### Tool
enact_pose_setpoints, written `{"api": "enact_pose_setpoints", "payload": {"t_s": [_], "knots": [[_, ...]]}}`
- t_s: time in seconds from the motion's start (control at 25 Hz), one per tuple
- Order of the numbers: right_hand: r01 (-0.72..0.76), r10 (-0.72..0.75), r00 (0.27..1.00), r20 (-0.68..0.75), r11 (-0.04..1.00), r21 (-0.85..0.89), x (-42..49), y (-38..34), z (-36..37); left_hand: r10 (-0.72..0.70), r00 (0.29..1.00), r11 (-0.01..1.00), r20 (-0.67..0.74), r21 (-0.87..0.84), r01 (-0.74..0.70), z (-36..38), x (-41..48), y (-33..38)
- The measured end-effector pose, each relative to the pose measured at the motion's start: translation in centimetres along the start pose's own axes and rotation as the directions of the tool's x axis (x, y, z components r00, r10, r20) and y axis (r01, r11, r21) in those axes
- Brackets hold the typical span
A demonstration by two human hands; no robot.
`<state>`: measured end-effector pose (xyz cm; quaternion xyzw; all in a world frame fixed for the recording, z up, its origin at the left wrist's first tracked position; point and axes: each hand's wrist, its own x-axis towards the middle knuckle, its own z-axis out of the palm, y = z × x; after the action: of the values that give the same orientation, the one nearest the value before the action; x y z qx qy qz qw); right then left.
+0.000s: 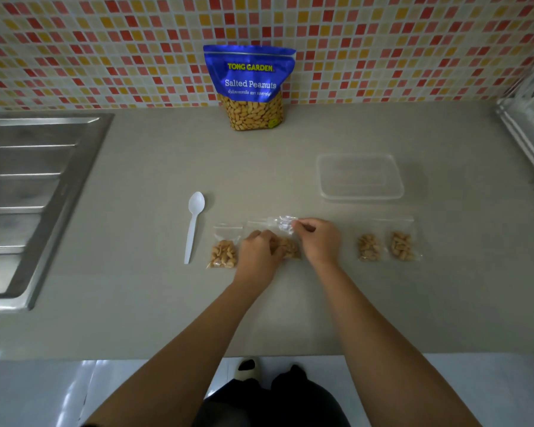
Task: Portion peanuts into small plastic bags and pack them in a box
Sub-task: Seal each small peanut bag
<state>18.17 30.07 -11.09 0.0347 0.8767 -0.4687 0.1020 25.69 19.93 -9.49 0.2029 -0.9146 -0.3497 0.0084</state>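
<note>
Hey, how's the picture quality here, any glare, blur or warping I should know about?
Head view: the wide lens bows the tiled wall and counter edge; glare streaks the steel sink and the crumpled top of the small bag; the rack at the right edge is blurred; the clear box is faint; the peanut pouch lettering reads sharp.
</note>
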Motion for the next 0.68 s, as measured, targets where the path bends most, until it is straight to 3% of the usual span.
{"api": "enact_pose_setpoints", "payload": {"t_s": [0.16, 0.28, 0.4, 0.56, 0.68], "knots": [[0.066, -0.067, 0.997, -0.024, 0.997, -0.041, 0.1, -0.2, -0.8, 0.088, 0.996, 0.976, 0.000, 0.200, -0.086, 0.5, -0.2, 0.1], [0.138, -0.159, 0.957, -0.245, 0.985, -0.101, 0.2, 0.5, -3.1, 0.267, 0.955, 0.938, -0.131, 0.263, -0.227, 1.5, -0.8, 0.4], [0.088, -0.237, 0.884, -0.403, 0.931, -0.353, 0.6, 2.4, -5.6, 0.439, 0.889, 0.889, -0.131, 0.202, -0.410, 4.2, -2.6, 1.4], [-0.101, -0.062, 0.948, -0.313, 0.872, -0.479, 0.9, 3.1, -8.1, 0.644, 0.765, 0.743, 0.027, 0.215, -0.633, 8.2, -5.1, 1.1], [-0.095, -0.027, 0.979, -0.202, 0.817, -0.569, 1.4, 3.0, -8.6, 0.705, 0.704, 0.665, 0.078, 0.269, -0.696, 9.0, -5.2, 0.1]]}}
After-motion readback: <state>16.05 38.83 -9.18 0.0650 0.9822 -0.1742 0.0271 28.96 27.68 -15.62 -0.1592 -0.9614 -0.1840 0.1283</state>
